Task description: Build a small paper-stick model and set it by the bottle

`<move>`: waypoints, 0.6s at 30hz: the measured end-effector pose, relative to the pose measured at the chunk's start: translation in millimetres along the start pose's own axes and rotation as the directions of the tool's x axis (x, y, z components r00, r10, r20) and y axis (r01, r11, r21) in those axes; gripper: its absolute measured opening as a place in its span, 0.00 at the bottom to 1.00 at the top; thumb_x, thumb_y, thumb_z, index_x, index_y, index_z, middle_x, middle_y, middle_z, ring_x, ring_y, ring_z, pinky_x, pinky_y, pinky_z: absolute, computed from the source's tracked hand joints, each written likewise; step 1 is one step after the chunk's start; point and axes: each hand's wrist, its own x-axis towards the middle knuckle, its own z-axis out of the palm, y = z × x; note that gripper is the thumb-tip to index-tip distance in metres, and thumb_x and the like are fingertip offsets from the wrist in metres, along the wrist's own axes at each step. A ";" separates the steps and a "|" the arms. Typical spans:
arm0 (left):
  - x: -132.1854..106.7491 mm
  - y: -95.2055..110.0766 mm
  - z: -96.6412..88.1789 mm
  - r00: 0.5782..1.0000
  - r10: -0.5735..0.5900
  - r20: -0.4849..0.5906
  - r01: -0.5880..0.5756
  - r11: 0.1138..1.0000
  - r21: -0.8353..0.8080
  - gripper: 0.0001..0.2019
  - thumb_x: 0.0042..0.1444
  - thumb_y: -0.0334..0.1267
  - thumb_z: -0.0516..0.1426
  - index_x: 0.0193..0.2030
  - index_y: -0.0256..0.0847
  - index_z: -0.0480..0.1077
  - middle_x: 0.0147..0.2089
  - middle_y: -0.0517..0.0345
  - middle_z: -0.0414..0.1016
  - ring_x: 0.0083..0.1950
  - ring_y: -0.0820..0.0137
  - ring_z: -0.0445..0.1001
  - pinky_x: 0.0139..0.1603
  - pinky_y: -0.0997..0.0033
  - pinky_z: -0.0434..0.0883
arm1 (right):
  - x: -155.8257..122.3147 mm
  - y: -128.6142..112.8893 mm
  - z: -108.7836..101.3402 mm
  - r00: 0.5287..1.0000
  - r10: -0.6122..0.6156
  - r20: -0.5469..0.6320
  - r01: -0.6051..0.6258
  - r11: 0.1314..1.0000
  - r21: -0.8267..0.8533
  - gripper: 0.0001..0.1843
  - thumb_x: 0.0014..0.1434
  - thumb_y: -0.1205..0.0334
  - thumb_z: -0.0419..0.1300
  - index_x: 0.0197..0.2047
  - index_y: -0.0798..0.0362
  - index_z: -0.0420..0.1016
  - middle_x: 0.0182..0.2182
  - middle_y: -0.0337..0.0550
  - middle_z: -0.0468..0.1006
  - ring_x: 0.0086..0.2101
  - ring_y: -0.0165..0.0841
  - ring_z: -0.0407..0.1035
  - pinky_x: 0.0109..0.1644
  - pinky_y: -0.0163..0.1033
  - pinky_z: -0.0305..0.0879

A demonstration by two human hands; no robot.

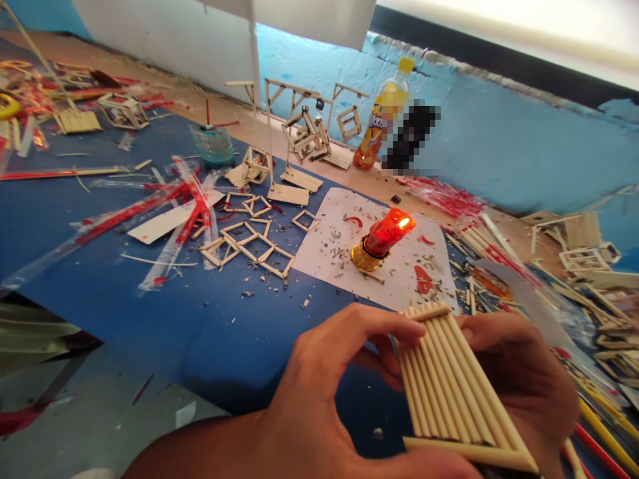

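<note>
A flat panel of thin round wooden sticks [452,382], laid side by side with a crosspiece at each end, is held between both my hands. My left hand [319,372] grips its left side, index finger by the far crosspiece and thumb by the near one. Along the right edge my right hand [524,379] is closed on the same panel, its lower fingers hidden. Dark marks show along the near crosspiece. Just beyond the panel, a lit red candle [392,233] stands tilted in the view on a gold base [367,254], on white paper [329,246] strewn with crumbs.
Open stick frames [249,243] lie on the blue table covering [200,332]. Behind them stand small stick models [304,133], a teal glass jar [213,145] and a drink bottle [382,116]. Plastic wrappers [184,193] lie left; loose sticks and models [589,253] crowd the right.
</note>
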 end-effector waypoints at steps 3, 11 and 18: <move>1.4 0.5 -1.0 1.000 0.016 -0.004 -0.015 1.000 0.022 0.29 0.40 0.39 0.77 0.51 0.53 0.77 0.47 0.63 0.81 0.45 0.66 0.79 0.45 0.72 0.77 | 2.1 -2.5 -0.8 1.000 0.013 0.009 -0.013 1.000 -0.002 0.06 0.56 0.53 0.74 0.34 0.42 0.85 0.30 0.40 0.87 0.24 0.39 0.81 0.26 0.38 0.82; 3.2 1.3 -1.6 0.998 0.060 0.009 -0.060 0.998 -0.003 0.28 0.39 0.36 0.77 0.50 0.49 0.77 0.45 0.62 0.82 0.42 0.67 0.80 0.44 0.72 0.77 | 3.8 -6.7 9.2 0.999 0.038 0.022 -0.039 0.997 0.066 0.06 0.56 0.53 0.75 0.33 0.43 0.85 0.28 0.39 0.88 0.21 0.38 0.80 0.20 0.36 0.79; 0.4 -5.4 -2.3 0.999 -0.006 0.041 0.007 1.000 -0.018 0.30 0.41 0.38 0.77 0.53 0.55 0.75 0.51 0.63 0.79 0.48 0.66 0.79 0.49 0.72 0.76 | -1.5 0.5 5.8 0.996 -0.020 -0.082 0.014 0.998 -0.068 0.12 0.53 0.48 0.76 0.37 0.44 0.84 0.28 0.41 0.86 0.25 0.40 0.82 0.26 0.37 0.82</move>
